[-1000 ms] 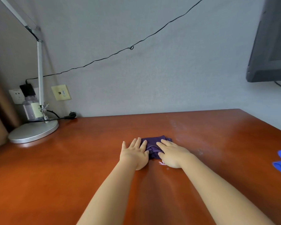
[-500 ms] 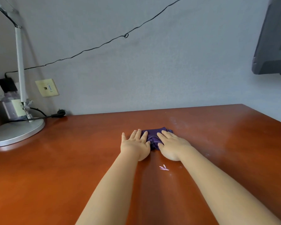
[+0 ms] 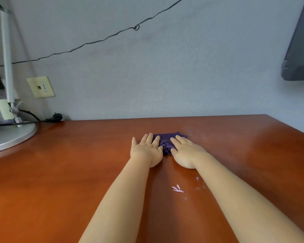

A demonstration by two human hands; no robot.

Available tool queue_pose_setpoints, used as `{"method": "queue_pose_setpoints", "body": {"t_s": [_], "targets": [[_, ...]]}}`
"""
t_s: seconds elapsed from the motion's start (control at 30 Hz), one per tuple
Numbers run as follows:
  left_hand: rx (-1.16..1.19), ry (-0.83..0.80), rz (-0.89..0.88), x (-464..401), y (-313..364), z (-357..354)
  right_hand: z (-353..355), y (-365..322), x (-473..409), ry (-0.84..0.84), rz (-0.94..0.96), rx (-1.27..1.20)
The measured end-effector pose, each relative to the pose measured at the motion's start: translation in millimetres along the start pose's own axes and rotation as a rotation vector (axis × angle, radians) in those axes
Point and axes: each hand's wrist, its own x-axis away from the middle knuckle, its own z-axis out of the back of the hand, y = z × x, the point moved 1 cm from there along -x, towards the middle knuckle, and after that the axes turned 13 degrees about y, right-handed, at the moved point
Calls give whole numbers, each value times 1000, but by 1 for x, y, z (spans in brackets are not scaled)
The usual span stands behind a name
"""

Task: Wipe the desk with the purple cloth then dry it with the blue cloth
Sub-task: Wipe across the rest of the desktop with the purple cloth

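Desk [image 3: 77,181]: purple cloth [image 3: 165,140], lamp base [image 3: 9,137]

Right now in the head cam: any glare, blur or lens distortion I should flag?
Head view: soft glare patch on the desk right of the purple cloth; wide-angle stretch makes both forearms balloon toward the bottom edge and tilts the monitor at the right. Left hand and right hand look sharp, with only faint shadows beneath them.
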Motion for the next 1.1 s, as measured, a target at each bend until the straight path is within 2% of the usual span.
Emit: {"method": "queue_pose_setpoints", "body": {"t_s": [0.67, 1.1], "targets": [[-16, -58, -16, 111, 27, 19, 12, -7, 111, -17, 28, 8], [-13, -40, -19, 92, 25, 14, 9, -3, 92, -12, 30, 10]]}}
